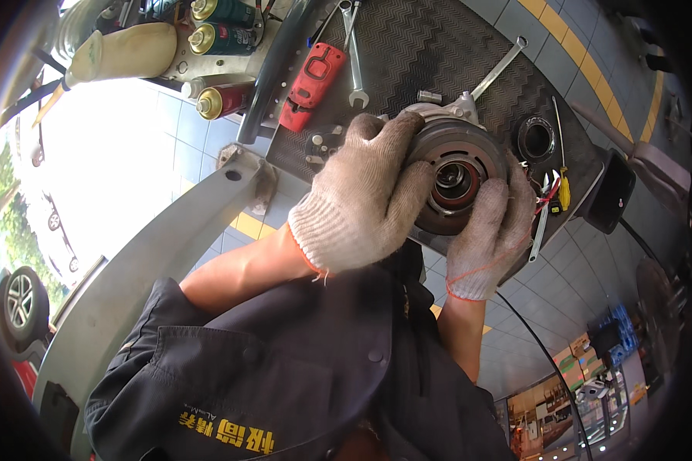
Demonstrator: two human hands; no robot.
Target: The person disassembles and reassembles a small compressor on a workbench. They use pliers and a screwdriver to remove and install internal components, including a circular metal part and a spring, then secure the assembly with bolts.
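Observation:
Both my hands wear off-white knit gloves. My left hand (pixel 369 184) is wrapped round the left rim of a grooved pulley (pixel 470 146), its thumb near the centre. At the lower right, my right hand (pixel 494 234) grips the same pulley, thumb on the face and fingers round the edge. The pulley sits on a silver metal housing (pixel 463 109), probably a car air-conditioning compressor, partly hidden behind it. An opening in the pulley's middle shows a hub with rings. A black ring (pixel 536 139) lies to its right, and a small socket (pixel 430 97) lies just beyond.
A ribbed black mat (pixel 430 46) covers the bench. On it are a red tool (pixel 313 81), wrenches (pixel 501 67), a yellow-handled screwdriver (pixel 564 192) and red-handled pliers (pixel 547 192). Spray cans (pixel 231 38) and a bottle (pixel 127 52) stand far left. A grey lift arm (pixel 154 238) runs left.

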